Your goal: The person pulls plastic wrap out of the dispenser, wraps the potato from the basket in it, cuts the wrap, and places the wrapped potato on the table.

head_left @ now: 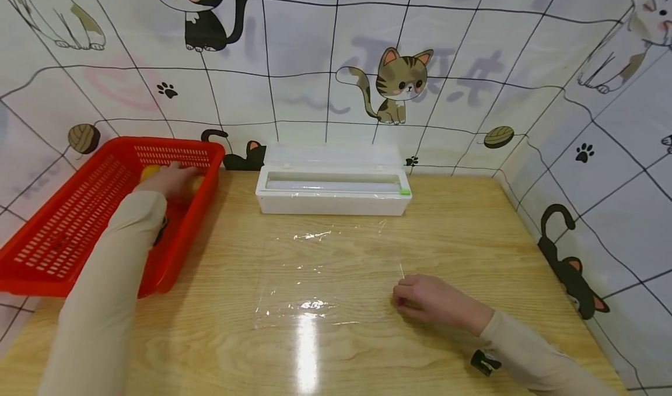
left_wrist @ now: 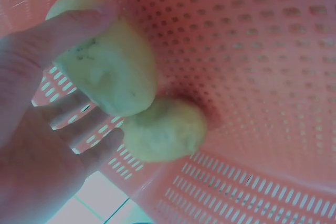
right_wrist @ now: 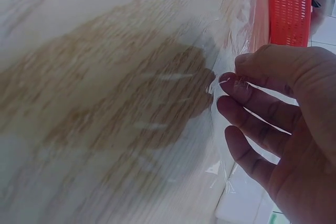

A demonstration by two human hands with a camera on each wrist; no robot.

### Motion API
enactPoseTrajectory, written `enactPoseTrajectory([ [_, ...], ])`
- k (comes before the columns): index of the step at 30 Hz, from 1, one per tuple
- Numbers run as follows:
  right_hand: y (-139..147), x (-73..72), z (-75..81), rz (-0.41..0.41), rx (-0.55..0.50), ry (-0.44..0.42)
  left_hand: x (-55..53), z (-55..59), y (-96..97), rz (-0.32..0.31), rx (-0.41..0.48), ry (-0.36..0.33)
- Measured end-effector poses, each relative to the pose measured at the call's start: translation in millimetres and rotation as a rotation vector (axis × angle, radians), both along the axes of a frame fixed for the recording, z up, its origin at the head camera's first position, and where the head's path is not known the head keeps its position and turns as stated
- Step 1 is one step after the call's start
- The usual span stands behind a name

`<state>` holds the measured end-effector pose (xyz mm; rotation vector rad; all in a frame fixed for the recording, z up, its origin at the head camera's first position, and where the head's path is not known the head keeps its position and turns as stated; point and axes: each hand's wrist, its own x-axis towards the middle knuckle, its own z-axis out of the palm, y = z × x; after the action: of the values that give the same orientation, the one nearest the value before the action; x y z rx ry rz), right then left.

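Note:
My left hand [head_left: 175, 181] reaches into the far right corner of a red plastic basket [head_left: 191, 232]. In the left wrist view its thumb lies across a pale yellow, potato-like thing [left_wrist: 113, 69], while the other fingers reach behind it. Another such potato [left_wrist: 165, 129] touches it below, and part of a third shows behind the thumb. On the table, my right hand [head_left: 433, 302] pinches the right edge of a clear sheet of plastic wrap [head_left: 315, 285] between thumb and index finger; the other fingers are loosely bent.
Behind the sheet stands a white wrap dispenser [head_left: 333, 204] with its lid raised, a roll inside and a green piece [head_left: 405, 192] at its right end. The wooden table [head_left: 462, 221] is bounded by cat-patterned sheeting [head_left: 299, 46] at the back and sides.

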<state>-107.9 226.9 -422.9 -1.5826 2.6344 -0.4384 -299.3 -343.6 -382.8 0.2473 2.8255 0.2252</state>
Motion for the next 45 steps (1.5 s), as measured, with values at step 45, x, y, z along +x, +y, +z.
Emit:
enactPoseTrajectory([
  [45,-1.0,5.4,-3.2,-0.029,-0.016,-0.035,55.5,115.2,31.1,-0.108,0.010,0.075],
])
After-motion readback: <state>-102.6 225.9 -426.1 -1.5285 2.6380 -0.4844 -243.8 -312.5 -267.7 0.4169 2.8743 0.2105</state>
